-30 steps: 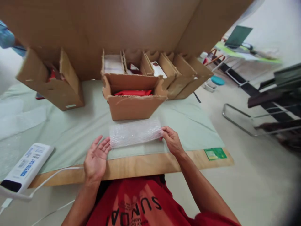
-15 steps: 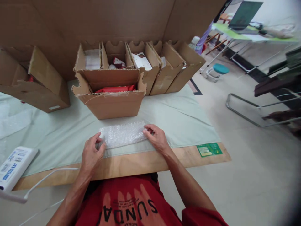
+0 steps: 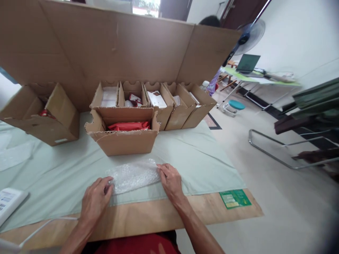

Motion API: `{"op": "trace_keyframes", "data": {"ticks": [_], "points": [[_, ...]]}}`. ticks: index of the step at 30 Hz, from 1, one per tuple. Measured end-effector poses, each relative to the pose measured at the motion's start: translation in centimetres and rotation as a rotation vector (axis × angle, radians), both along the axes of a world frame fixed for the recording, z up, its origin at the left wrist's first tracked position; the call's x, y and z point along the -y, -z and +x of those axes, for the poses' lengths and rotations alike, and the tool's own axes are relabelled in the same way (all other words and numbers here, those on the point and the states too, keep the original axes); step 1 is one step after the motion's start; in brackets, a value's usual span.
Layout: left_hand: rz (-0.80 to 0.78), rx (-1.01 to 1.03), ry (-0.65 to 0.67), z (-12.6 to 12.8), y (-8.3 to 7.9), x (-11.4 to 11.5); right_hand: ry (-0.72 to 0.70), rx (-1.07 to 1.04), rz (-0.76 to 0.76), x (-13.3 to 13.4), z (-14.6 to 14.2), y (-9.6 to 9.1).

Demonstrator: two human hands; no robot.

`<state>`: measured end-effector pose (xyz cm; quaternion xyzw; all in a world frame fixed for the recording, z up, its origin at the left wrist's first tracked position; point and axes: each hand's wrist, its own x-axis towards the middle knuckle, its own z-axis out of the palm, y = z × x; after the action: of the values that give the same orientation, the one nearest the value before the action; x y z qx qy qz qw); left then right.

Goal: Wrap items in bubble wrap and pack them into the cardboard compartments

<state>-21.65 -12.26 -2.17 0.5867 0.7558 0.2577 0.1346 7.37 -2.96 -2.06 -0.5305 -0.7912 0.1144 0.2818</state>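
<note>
A flat, clear bubble wrap pouch (image 3: 135,177) lies on the pale green cloth (image 3: 196,151) near the table's front edge. My right hand (image 3: 171,181) pinches its right end near the upper corner. At the opposite end, the fingers and thumb of my left hand (image 3: 95,199) close around the pouch's edge. Just beyond the pouch stands a cardboard box (image 3: 129,144) with a red package (image 3: 129,126) inside. Whether anything is in the pouch, I cannot tell.
Several narrow cardboard bins (image 3: 169,114) stand behind the front box, and another box (image 3: 53,123) is at left. A tall cardboard panel (image 3: 119,46) rises behind them. A white device (image 3: 10,203) with a cable lies at far left. A green card (image 3: 235,199) is on the wooden edge.
The view has tilted upward, so the table and boxes sit lower in it. Both hands still hold the ends of the bubble wrap pouch, which stays on the cloth.
</note>
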Motion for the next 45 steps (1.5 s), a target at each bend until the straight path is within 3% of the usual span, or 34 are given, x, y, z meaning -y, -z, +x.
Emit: {"op": "trace_keyframes", "data": {"ticks": [5, 8, 11, 16, 21, 24, 28, 31, 34, 37, 41, 45], "points": [[0.266, 0.089, -0.001, 0.1, -1.0, -0.1, 0.023, 0.008, 0.137, -0.2, -0.4, -0.4], [0.477, 0.050, 0.027, -0.1, -2.5, -0.2, 0.008, -0.208, 0.172, -0.3, -0.9, -1.1], [0.557, 0.039, 0.080, -0.5, -3.7, -0.2, 0.004, -0.477, 0.139, -0.2, -1.1, -2.0], [0.413, 0.225, 0.170, -1.6, -3.8, 1.0, -0.082, -0.662, -0.053, 0.6, 0.0, -2.9], [0.094, 0.488, 0.179, -3.1, -2.3, 2.8, -0.244, -0.551, -0.225, 2.1, 1.8, -2.2], [0.020, 0.562, 0.131, -3.7, -2.3, 3.3, -0.307, -0.437, -0.270, 2.8, 2.8, -1.8], [0.042, 0.375, 0.044, -3.3, -4.0, 3.3, -0.275, -0.326, -0.266, 3.1, 3.9, -2.5], [0.112, 0.107, 0.142, -1.3, -4.7, 2.8, -0.216, -0.264, -0.183, 3.1, 3.3, -3.6], [0.154, -0.137, 0.338, 1.6, -3.7, 2.3, -0.255, -0.112, -0.099, 2.9, 0.8, -4.2], [0.049, -0.311, 0.443, 3.7, -1.8, 2.0, -0.366, 0.125, -0.106, 3.1, -1.9, -3.9], [-0.066, -0.401, 0.532, 3.1, -0.8, 1.8, -0.400, 0.287, -0.141, 3.9, -2.3, -3.2], [-0.123, -0.380, 0.630, 1.2, -1.4, 1.4, -0.388, 0.244, -0.160, 4.3, -0.3, -3.4]]}}
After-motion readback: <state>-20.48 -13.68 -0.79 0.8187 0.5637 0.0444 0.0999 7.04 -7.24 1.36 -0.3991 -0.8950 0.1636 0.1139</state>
